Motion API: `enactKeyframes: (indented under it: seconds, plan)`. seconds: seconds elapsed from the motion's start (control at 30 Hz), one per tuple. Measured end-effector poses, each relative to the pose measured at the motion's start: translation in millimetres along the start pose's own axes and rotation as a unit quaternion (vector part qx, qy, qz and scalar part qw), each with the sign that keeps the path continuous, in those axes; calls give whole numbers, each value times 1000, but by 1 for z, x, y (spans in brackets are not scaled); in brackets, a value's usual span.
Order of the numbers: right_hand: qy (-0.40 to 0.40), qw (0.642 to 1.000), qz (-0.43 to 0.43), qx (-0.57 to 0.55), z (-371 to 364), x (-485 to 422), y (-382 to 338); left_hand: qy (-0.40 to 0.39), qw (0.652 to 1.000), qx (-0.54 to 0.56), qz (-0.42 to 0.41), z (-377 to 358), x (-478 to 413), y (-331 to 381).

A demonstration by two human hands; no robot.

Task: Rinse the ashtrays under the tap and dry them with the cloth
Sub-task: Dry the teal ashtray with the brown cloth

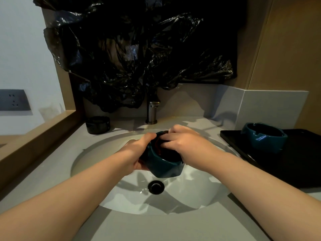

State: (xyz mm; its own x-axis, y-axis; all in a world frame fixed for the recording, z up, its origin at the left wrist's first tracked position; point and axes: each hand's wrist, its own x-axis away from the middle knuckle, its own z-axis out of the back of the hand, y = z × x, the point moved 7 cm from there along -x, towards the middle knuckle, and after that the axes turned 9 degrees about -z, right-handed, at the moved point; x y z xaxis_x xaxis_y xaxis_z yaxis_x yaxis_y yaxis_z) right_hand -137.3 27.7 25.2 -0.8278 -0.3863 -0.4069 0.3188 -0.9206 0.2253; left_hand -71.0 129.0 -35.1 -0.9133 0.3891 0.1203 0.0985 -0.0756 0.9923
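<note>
Teal ashtray (166, 166), glossy, tilted | left hand (137, 151) fingers clamp it | right hand (188, 145) fingers press inside

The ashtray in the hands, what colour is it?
The ashtray is dark teal, best seen in the head view.

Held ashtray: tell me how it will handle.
The ashtray, gripped by the left hand, looks like thick glazed ceramic: probably stiff and heavy for its size. Its glossy wall, over a wet-looking sink, is likely slippery. Dropped, it would probably chip.
</note>
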Motion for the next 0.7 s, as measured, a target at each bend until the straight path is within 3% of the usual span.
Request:
enactKeyframes:
  seconds: [0.13,0.37,0.53,0.7]
  plan:
    - [-43,996,-11,82,-7,2,-4,3,999,-49,4,1,-1,-2]
    - [-133,979,-148,36,-11,0,6,94,987,-109,-71,7,0,16]
    - [-214,948,-221,-87,-11,3,6,144,963,-182,-137,11,4,29]
    - [-253,890,-259,-277,-18,6,7,131,957,-208,-154,8,6,30]
